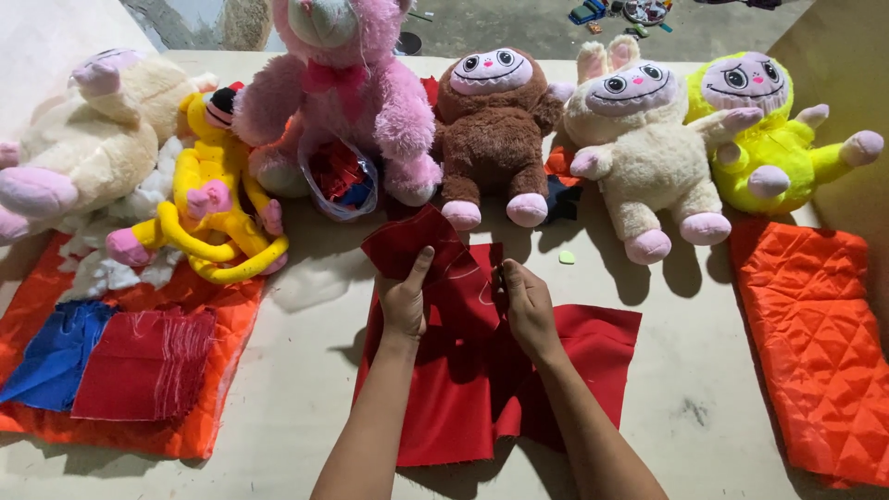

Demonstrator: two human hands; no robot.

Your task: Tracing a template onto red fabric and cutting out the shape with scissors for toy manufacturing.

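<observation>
A sheet of red fabric (463, 380) lies on the pale table (685, 389) in front of me, its far end lifted and folded. My left hand (405, 298) grips that raised fold, thumb on top. My right hand (526, 304) pinches the cloth's edge just to the right, fingers closed on it. Both forearms reach in from the bottom edge.
Plush toys line the back: cream (93, 139), yellow long-armed (208, 199), pink (343, 83), brown (491, 130), cream rabbit (648, 153), neon yellow (778, 139). Orange quilted fabric (815, 343) lies right. Left, red (143, 366) and blue (56, 356) cloth pieces rest on orange cloth.
</observation>
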